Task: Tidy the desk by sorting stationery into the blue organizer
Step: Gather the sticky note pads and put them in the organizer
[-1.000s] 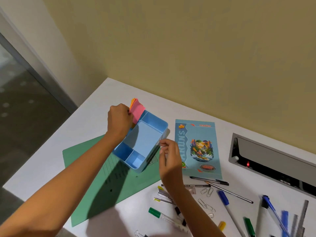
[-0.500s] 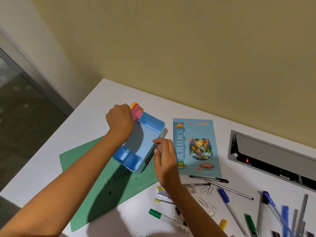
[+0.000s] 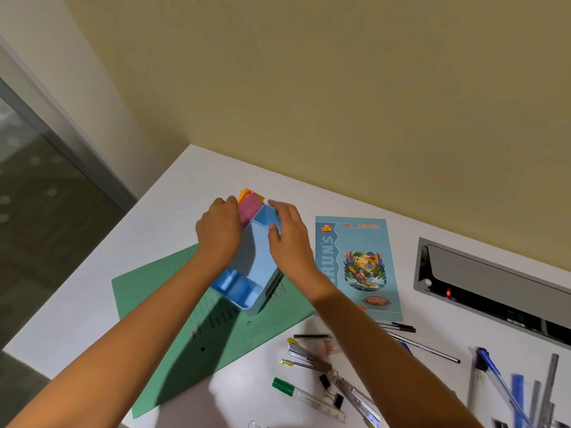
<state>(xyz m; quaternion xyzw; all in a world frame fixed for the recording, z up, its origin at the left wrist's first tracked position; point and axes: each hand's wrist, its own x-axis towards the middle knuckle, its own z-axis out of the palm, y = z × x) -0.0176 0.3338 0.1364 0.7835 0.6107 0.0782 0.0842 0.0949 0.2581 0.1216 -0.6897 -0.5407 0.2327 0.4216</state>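
- The desk (image 3: 173,217) is white and carries everything; the blue organizer (image 3: 247,288) stands near its far left corner.
- A green folder (image 3: 167,307) lies under the organizer and spreads out nearer the person than it.
- A blue booklet (image 3: 355,261) lies flat just right of the organizer.
- The organizer's large compartment and two small near compartments look empty.
- The left hand (image 3: 219,233) is curled at the organizer's far left corner, pinching the sticky notes (image 3: 249,208).
- The right hand (image 3: 290,239) clasps the organizer's far right wall, fingers over the rim and thumb against the inside.
- The sticky notes, pink in front and orange behind, stand upright in the organizer's far left slot, their tops above its rim.
- A stapler (image 3: 306,356), a green marker (image 3: 306,393) and pens (image 3: 398,327) lie loose, nearer than the organizer and to its right.
- Step in hand, as I judge it: seating the notes while steadying the organizer. Next, the left hand lets go and one hand reaches for the loose pens, which call for the large compartment.
- Compared with half a second ago, the right hand has moved from the organizer's near right side to its far wall; the left hand remains at the notes.
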